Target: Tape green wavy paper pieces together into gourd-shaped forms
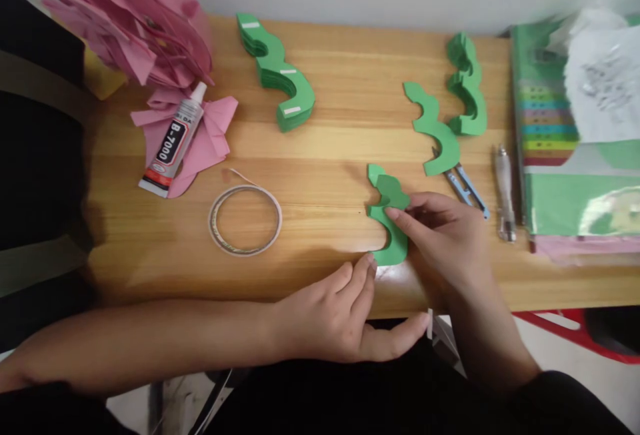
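My right hand [445, 238] pinches a wavy green cut-out [397, 241], its thumb over the middle of the piece. The upper part of the cut-out is bent or overlapped, a darker green face showing there. From the left comes my left hand [335, 308], its fingertips touching the lower end of the same cut-out. Its thumb stretches away from the fingers, and a small white strip [429, 323] clings to the thumb tip. Left of the hands, a roll of thin tape [214, 218] lies flat with its loose end sticking up.
Stacked green cut-outs [300, 91] bearing white strips lie at the back; another stack [477, 105] stands right. A single cut-out [440, 145] overlaps blue snips [467, 191]. Beside them are a clear pen [505, 188] and a green folder [575, 201]. A B-7000 glue tube [175, 138] rests on pink sheets [215, 125].
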Demonstrator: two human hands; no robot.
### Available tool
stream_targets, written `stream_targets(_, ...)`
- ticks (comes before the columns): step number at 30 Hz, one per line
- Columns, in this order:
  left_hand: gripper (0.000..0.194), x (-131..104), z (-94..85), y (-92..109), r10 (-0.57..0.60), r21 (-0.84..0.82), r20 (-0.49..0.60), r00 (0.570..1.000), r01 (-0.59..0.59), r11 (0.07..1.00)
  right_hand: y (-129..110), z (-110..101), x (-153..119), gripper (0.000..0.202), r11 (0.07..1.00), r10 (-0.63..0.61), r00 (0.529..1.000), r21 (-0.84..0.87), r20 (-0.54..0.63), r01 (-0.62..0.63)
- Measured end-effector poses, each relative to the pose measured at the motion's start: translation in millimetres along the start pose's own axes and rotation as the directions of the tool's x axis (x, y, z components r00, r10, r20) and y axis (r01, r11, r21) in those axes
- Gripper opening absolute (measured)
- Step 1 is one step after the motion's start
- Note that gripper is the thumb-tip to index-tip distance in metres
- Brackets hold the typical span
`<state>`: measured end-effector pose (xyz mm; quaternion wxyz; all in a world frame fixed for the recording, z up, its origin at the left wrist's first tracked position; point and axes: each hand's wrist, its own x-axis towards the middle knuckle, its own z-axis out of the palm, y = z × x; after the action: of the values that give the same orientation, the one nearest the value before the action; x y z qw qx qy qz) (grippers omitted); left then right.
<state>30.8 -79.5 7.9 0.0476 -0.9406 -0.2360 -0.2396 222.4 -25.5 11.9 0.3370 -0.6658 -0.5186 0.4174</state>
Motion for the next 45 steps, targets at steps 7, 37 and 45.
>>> stream_targets(7, 0.050, -3, 1.9, 3, -0.001, -0.003, 0.009, 1.000, 0.001, 1.000, 0, 3, -1, 0.011, 1.000, 0.006, 1.000, -0.019, -0.023, -0.006)
stream_targets(37, 0.038, 4, 1.2, -11, -0.023, -0.073, -0.035, 0.999, 0.020, 0.997, -3, 8, -4, 0.008, 0.984, -0.049, 0.997, -0.173, -0.052, 0.040)
stream_targets(45, 0.055, 10, 5.8, -33, -0.108, -0.009, 0.108, 0.988, 0.109, 0.994, -1, 6, -3, 0.008, 0.977, -0.092, 0.996, -0.197, -0.022, 0.086)
